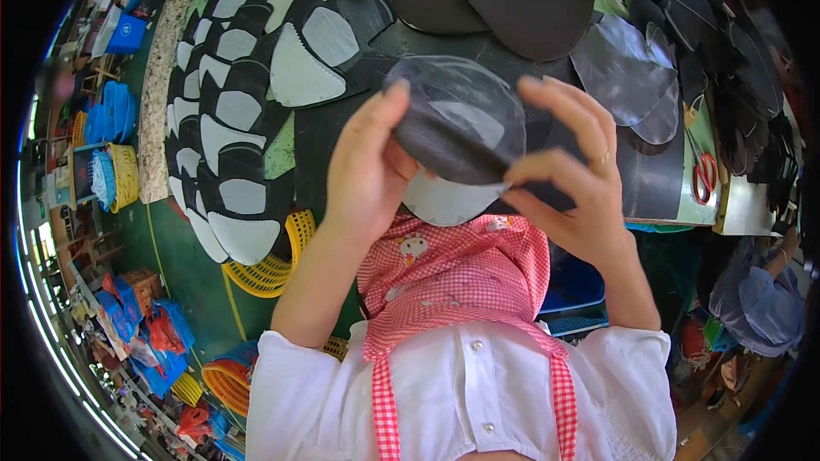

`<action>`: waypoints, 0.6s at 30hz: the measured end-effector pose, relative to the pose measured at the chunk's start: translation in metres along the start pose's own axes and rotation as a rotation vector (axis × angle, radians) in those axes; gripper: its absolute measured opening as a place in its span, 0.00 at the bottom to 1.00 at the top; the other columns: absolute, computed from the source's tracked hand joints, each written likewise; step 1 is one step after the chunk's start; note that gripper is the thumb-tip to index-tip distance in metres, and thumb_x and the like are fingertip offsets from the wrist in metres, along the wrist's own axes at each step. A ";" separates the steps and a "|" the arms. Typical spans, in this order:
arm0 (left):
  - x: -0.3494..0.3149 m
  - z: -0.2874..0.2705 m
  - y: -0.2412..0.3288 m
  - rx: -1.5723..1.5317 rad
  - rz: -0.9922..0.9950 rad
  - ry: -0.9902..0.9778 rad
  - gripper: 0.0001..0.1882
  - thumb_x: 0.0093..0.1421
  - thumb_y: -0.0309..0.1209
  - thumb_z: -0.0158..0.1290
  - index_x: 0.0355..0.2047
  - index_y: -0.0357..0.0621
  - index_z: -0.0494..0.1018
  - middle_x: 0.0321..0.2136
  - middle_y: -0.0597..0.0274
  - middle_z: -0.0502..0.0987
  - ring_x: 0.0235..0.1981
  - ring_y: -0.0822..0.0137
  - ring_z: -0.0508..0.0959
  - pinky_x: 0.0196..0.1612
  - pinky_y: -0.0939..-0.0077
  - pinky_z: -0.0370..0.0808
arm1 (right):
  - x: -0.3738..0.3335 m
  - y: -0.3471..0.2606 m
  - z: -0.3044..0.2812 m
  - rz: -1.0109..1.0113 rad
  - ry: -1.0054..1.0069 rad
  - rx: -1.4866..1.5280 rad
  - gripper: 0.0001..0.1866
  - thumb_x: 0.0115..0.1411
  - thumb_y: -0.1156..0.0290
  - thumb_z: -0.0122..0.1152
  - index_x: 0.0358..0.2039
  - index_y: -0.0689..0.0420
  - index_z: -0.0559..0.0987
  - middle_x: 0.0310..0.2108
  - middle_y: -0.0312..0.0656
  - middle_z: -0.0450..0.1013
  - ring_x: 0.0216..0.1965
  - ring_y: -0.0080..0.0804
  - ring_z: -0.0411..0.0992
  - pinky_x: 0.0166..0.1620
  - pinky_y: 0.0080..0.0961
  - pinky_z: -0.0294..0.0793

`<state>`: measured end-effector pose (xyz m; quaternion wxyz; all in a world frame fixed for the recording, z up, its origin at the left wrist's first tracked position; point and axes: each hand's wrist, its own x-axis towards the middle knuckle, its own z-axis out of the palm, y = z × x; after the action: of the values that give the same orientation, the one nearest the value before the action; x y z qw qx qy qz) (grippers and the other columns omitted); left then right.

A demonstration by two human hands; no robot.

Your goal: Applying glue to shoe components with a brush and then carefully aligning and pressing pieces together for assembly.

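Note:
Over the near table edge, my left hand [367,158] grips the left side of a dark, rounded leather-like piece [453,147]. A glossy clear film covers part of that piece and shows pale patches through it. At its lower right edge, the thumb and forefinger of my right hand [574,166] pinch the piece, slightly blurred, while the other fingers stretch upward. Just below, a white piece with a zigzag edge [451,199] shows; I cannot tell whether it is joined to the held one.
Overlapping rows of black-and-white cut pieces [239,111] cover the table's left. Large dark pieces [521,0] lie at the back. Clear-filmed pieces [628,77] and red-handled scissors [704,172] are on the right. A yellow basket [272,266] stands below the table edge.

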<state>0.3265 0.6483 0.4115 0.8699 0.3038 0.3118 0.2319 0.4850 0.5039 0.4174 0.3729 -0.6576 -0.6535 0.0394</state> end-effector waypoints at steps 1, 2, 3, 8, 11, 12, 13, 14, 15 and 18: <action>-0.001 -0.002 -0.004 0.148 0.068 -0.091 0.16 0.67 0.39 0.43 0.42 0.38 0.72 0.29 0.62 0.78 0.26 0.73 0.76 0.28 0.80 0.70 | 0.002 -0.003 -0.001 -0.001 0.002 0.001 0.13 0.40 0.70 0.69 0.28 0.52 0.78 0.57 0.47 0.65 0.57 0.48 0.62 0.56 0.40 0.60; -0.002 -0.003 -0.007 0.287 0.129 -0.155 0.15 0.66 0.38 0.45 0.38 0.38 0.73 0.28 0.64 0.77 0.26 0.76 0.74 0.30 0.83 0.68 | 0.008 -0.007 -0.005 0.168 0.113 0.263 0.12 0.43 0.70 0.67 0.31 0.53 0.79 0.58 0.48 0.64 0.59 0.45 0.61 0.58 0.39 0.58; -0.007 0.000 -0.008 0.290 0.129 -0.157 0.15 0.66 0.38 0.45 0.38 0.38 0.73 0.28 0.64 0.77 0.26 0.76 0.74 0.30 0.83 0.68 | 0.014 -0.013 -0.008 0.338 0.225 0.525 0.12 0.47 0.70 0.66 0.34 0.55 0.79 0.58 0.50 0.63 0.60 0.41 0.60 0.60 0.37 0.56; -0.011 0.012 -0.014 0.781 0.307 -0.328 0.11 0.64 0.32 0.49 0.33 0.34 0.71 0.24 0.71 0.69 0.28 0.81 0.66 0.32 0.83 0.65 | 0.035 -0.007 0.005 0.427 -0.010 0.351 0.07 0.60 0.70 0.55 0.32 0.61 0.73 0.18 0.46 0.69 0.23 0.36 0.73 0.28 0.29 0.69; -0.009 0.018 -0.016 0.705 0.196 -0.291 0.11 0.65 0.32 0.48 0.31 0.35 0.69 0.24 0.72 0.67 0.29 0.81 0.66 0.34 0.83 0.65 | 0.028 -0.001 0.011 0.467 0.133 0.359 0.07 0.60 0.70 0.55 0.31 0.60 0.72 0.20 0.48 0.69 0.21 0.44 0.71 0.26 0.30 0.69; -0.006 0.024 -0.018 0.565 0.169 -0.225 0.11 0.65 0.32 0.47 0.31 0.36 0.69 0.24 0.73 0.66 0.29 0.80 0.65 0.34 0.83 0.65 | 0.026 -0.006 0.017 0.500 0.127 0.390 0.06 0.61 0.70 0.54 0.31 0.59 0.72 0.19 0.48 0.69 0.20 0.44 0.70 0.25 0.31 0.68; -0.004 0.027 -0.019 0.427 0.137 -0.167 0.11 0.65 0.32 0.46 0.30 0.38 0.69 0.24 0.74 0.66 0.29 0.80 0.65 0.33 0.84 0.64 | 0.024 -0.004 0.021 0.375 0.129 0.256 0.06 0.62 0.70 0.53 0.31 0.59 0.72 0.18 0.46 0.68 0.20 0.36 0.72 0.25 0.30 0.69; 0.001 0.026 -0.020 0.385 0.128 -0.182 0.11 0.66 0.34 0.46 0.32 0.39 0.70 0.25 0.75 0.66 0.28 0.81 0.65 0.32 0.85 0.64 | 0.023 -0.006 0.026 0.338 0.154 0.239 0.07 0.62 0.69 0.53 0.31 0.59 0.72 0.18 0.46 0.67 0.20 0.33 0.72 0.25 0.30 0.69; 0.005 0.028 -0.025 0.385 0.119 -0.189 0.11 0.66 0.34 0.46 0.32 0.39 0.70 0.25 0.75 0.66 0.28 0.81 0.65 0.32 0.85 0.64 | 0.021 -0.006 0.028 0.303 0.180 0.221 0.07 0.63 0.69 0.53 0.32 0.59 0.71 0.18 0.45 0.66 0.20 0.31 0.72 0.25 0.30 0.68; 0.012 0.031 -0.047 0.329 0.369 -0.186 0.15 0.66 0.40 0.47 0.37 0.40 0.71 0.26 0.72 0.70 0.28 0.80 0.69 0.33 0.85 0.68 | 0.018 -0.008 0.030 0.417 0.229 0.424 0.11 0.63 0.64 0.54 0.30 0.59 0.71 0.17 0.41 0.68 0.18 0.29 0.70 0.23 0.28 0.68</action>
<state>0.3661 0.6104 0.3941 0.7767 0.5130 0.2032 0.3037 0.4646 0.5325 0.4082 0.5566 -0.6853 -0.4355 0.1759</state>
